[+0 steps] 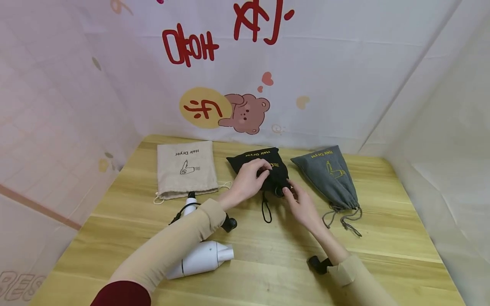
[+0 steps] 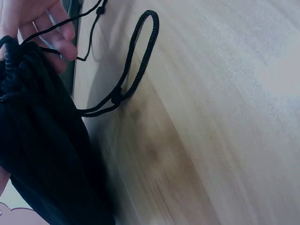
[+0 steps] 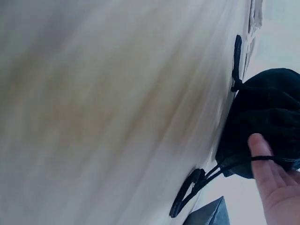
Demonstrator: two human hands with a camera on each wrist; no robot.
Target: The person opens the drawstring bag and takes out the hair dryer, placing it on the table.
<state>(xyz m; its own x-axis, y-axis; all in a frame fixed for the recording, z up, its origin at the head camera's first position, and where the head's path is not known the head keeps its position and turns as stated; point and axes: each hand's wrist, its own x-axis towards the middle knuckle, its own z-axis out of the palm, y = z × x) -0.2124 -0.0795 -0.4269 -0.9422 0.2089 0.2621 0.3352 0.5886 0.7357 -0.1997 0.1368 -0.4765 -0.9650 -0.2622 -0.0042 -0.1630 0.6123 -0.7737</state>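
A black drawstring bag (image 1: 273, 174) printed "Hair Dryer" lies at the middle of the table, bulging, its mouth gathered toward me. My left hand (image 1: 250, 178) grips the bag's body from above with curled fingers; the left wrist view barely shows this hand. At the mouth, my right hand (image 1: 300, 204) holds the gathered cloth between thumb and fingers. In the right wrist view, a black cord (image 3: 276, 158) crosses the thumb (image 3: 260, 150). Another cord loop (image 2: 140, 51) hangs out over the tabletop. What fills the bag is hidden.
A beige bag (image 1: 186, 174) lies to the left, a grey drawstring bag (image 1: 331, 176) to the right. In front, partly under my left forearm, is a white hair dryer (image 1: 203, 258) with a black cable. A patterned cloth wall (image 1: 325, 85) rises behind the table.
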